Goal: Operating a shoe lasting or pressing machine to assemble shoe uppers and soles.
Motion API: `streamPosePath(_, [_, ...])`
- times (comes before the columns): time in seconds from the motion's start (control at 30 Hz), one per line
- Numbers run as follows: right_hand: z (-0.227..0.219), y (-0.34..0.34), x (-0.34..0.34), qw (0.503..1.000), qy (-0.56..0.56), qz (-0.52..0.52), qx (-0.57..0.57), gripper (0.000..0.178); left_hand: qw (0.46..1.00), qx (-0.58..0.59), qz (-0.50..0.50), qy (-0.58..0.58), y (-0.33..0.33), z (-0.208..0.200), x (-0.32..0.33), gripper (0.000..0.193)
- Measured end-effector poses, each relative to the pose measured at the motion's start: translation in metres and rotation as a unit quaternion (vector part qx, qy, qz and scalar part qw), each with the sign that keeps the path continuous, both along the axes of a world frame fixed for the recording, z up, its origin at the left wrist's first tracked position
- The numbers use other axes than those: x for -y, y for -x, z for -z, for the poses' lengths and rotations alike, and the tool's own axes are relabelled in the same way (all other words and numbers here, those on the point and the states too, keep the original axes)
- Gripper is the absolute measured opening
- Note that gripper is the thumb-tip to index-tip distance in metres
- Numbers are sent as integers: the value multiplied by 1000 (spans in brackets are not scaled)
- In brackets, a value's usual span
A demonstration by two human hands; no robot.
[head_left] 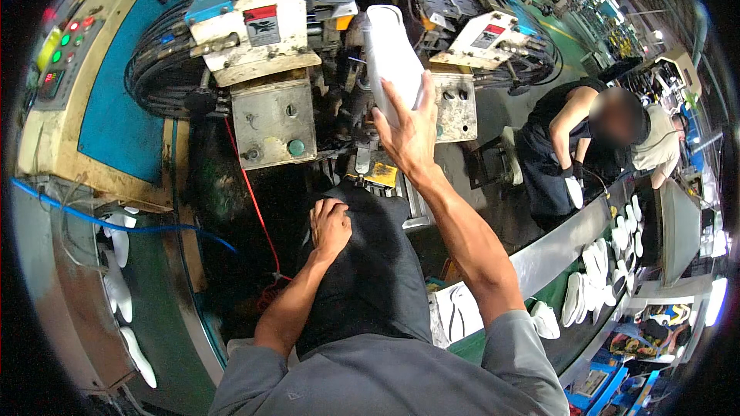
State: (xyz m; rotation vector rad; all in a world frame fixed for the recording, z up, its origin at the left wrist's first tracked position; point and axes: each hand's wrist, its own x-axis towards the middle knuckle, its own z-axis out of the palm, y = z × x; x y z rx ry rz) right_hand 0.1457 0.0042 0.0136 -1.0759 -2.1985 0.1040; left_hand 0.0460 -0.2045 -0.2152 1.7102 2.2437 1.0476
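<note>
A white shoe upper (391, 46) stands at the middle of the machine, its long narrow body pointing away from me. My right hand (408, 132) is wrapped round its near end, thumb on the left side and fingers spread along the top and right. What lies under the shoe is hidden. My left hand (330, 225) rests on my dark trouser leg with its fingers loosely bent, and nothing shows in it. Close by the shoe are the machine's two metal side blocks, the left block (274, 119) and the right block (456, 104).
On my right runs a conveyor belt (559, 343) bearing several white shoes (593, 285). Another belt (181, 339) with white shoe parts (116, 285) is at my left. A control panel (65, 62) sits far left. A co-worker (566, 139) bends over the right belt. A red cord (250, 192) hangs beside my leg.
</note>
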Motion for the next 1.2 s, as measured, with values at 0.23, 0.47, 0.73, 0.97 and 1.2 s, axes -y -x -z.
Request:
streamPosePath(0.23, [-7,-3,-1,1000,12,-1,1,65,1000,25,-16,1,9,0,10,26])
streamPosePath(0.47, [9,-12,17,999,36,-7,26,88,995,-5,68,69,-1,-4,-54,54])
streamPosePath(0.73, [0,10,23,998,65,-6,24,87,977,113,150,97,-31,64,-117,44])
streamPosePath(0.97, [42,-44,32,977,131,-98,-134,106,978,9,150,147,-9,16,-80,61])
streamPosePath(1.2, [181,-45,-13,915,351,-22,-200,81,991,-42,30,123,-4,-4,0,51])
